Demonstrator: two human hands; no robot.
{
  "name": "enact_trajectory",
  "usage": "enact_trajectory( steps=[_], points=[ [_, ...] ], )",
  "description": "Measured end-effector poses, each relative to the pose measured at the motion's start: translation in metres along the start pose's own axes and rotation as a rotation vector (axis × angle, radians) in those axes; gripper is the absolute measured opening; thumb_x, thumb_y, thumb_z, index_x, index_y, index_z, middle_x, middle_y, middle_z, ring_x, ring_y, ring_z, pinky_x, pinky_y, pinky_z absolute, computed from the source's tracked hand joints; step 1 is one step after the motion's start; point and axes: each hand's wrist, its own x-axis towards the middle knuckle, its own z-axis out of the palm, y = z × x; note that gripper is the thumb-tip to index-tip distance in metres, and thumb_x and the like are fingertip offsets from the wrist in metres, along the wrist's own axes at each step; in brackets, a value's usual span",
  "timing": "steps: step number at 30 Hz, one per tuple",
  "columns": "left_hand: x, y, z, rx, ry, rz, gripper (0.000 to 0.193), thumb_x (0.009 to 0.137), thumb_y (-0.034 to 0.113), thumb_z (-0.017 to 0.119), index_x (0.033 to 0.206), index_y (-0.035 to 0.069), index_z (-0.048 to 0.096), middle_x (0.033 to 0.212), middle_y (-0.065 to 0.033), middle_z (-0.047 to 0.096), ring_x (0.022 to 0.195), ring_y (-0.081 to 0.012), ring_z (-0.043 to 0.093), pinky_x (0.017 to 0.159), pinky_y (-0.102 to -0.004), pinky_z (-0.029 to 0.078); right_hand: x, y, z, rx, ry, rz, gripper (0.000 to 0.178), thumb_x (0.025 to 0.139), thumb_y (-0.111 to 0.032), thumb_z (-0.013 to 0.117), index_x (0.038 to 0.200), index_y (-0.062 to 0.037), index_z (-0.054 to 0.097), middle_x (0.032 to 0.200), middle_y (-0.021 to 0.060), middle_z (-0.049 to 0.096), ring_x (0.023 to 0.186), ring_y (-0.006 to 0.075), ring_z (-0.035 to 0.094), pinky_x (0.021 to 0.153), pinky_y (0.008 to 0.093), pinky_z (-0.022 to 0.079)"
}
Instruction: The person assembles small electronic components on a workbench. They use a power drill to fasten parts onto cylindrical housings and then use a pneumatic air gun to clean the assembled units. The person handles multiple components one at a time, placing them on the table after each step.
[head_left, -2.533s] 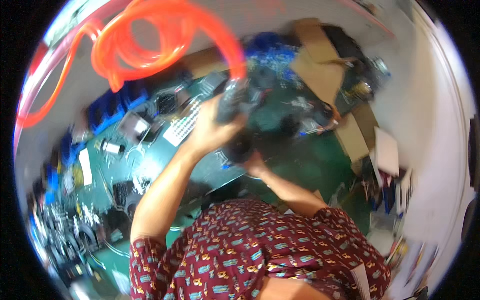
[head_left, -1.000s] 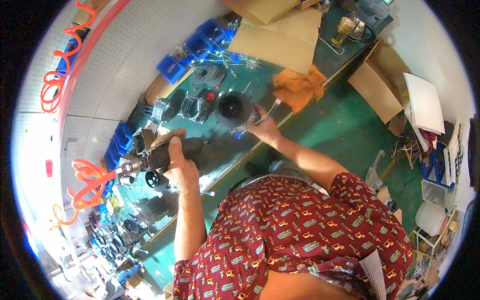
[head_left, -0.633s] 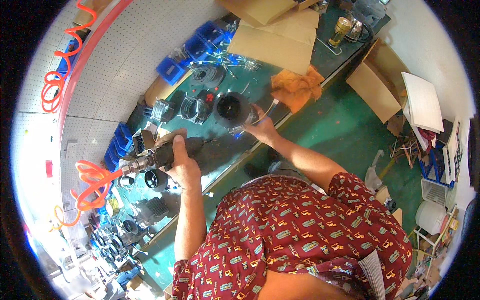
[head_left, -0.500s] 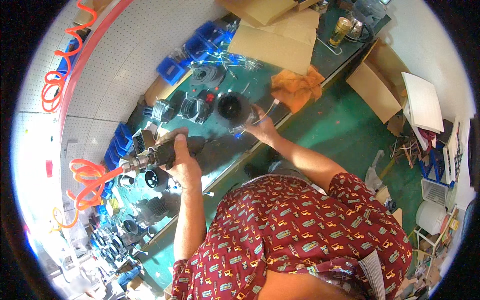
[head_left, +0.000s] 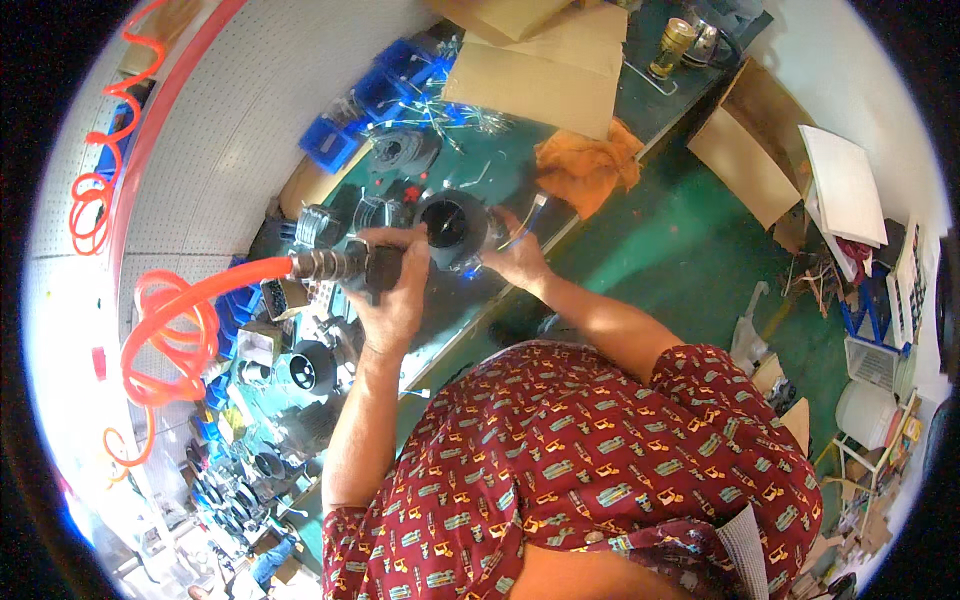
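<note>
My left hand (head_left: 396, 305) is closed around a dark air tool (head_left: 382, 268), whose metal fitting joins a red coiled air hose (head_left: 240, 274). The tool's front end is hidden behind my fingers, close to the left side of a black round motor housing (head_left: 466, 247). My right hand (head_left: 520, 264) grips that housing from the right. Its open, hollow end faces up, and a thin cable with a white plug (head_left: 541, 199) comes out by my fingers. Left of the housing stand metal ring-shaped parts (head_left: 372, 212) and a finned metal part (head_left: 318, 227).
Blue bins (head_left: 330, 143) and bundled wires (head_left: 440, 112) line the bench's back. An orange cloth (head_left: 590, 168) and cardboard sheet (head_left: 540, 85) lie beyond the housing. Another black housing (head_left: 313, 367) stands lower left. An open carton (head_left: 745, 165) is on the right.
My left hand has brought the air tool up and right, beside the housing, drawing the red hose along. The housing stays in my right hand, and the whole view has shifted slightly.
</note>
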Motion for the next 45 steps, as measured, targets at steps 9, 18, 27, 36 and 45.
enact_trajectory(
  steps=[9, 18, 27, 36, 45],
  points=[
    [0.003, 0.000, -0.005, 0.214, -0.087, -0.064, 0.015, 0.089, 0.003, 0.069, 0.100, 0.007, 0.061, 0.095, -0.0045, 0.065, 0.090, -0.0120, 0.061, 0.089, -0.0313, 0.050, -0.003, 0.012, 0.003, 0.012, 0.010, 0.050, 0.077, 0.075, -0.024, 0.082, 0.142, -0.0077, 0.048, 0.116, 0.0098, 0.066, 0.104, 0.0194, 0.062, 0.097, 0.0334, 0.047],
    [0.004, 0.008, 0.010, -0.016, -0.205, 0.010, 0.016, 0.090, -0.002, 0.060, 0.101, 0.005, 0.050, 0.091, -0.0061, 0.059, 0.091, -0.0161, 0.060, 0.099, -0.0474, 0.051, -0.003, 0.001, -0.013, 0.070, -0.007, -0.008, 0.076, 0.073, -0.022, 0.082, 0.139, -0.0060, 0.049, 0.119, 0.0123, 0.067, 0.111, 0.0262, 0.064, 0.099, 0.0364, 0.048],
    [-0.003, 0.013, -0.001, 0.066, -0.057, 0.012, 0.014, 0.086, 0.003, 0.064, 0.097, 0.003, 0.056, 0.094, -0.0140, 0.065, 0.092, -0.0233, 0.064, 0.094, -0.0448, 0.052, 0.002, 0.004, -0.014, 0.082, -0.011, -0.062, 0.079, 0.070, -0.019, 0.083, 0.139, -0.0040, 0.049, 0.120, 0.0136, 0.066, 0.111, 0.0258, 0.063, 0.100, 0.0372, 0.046],
    [0.035, 0.065, -0.022, -0.425, 0.085, 0.071, 0.026, 0.088, 0.015, 0.064, 0.113, 0.010, 0.057, 0.106, -0.0134, 0.064, 0.108, -0.0306, 0.059, 0.108, -0.0501, 0.041, 0.001, 0.005, -0.009, 0.265, 0.021, -0.101, 0.076, 0.072, -0.020, 0.083, 0.138, -0.0023, 0.050, 0.108, 0.0089, 0.067, 0.098, 0.0196, 0.064, 0.091, 0.0345, 0.050],
    [0.090, 0.023, 0.011, -0.283, 0.196, -0.030, 0.025, 0.085, 0.006, 0.063, 0.109, 0.008, 0.053, 0.104, -0.0167, 0.064, 0.101, -0.0293, 0.064, 0.102, -0.0472, 0.047, 0.000, 0.001, -0.012, 0.219, 0.024, -0.016, 0.081, 0.065, -0.024, 0.087, 0.134, -0.0025, 0.052, 0.112, 0.0143, 0.068, 0.103, 0.0274, 0.067, 0.095, 0.0371, 0.049]
  ],
)
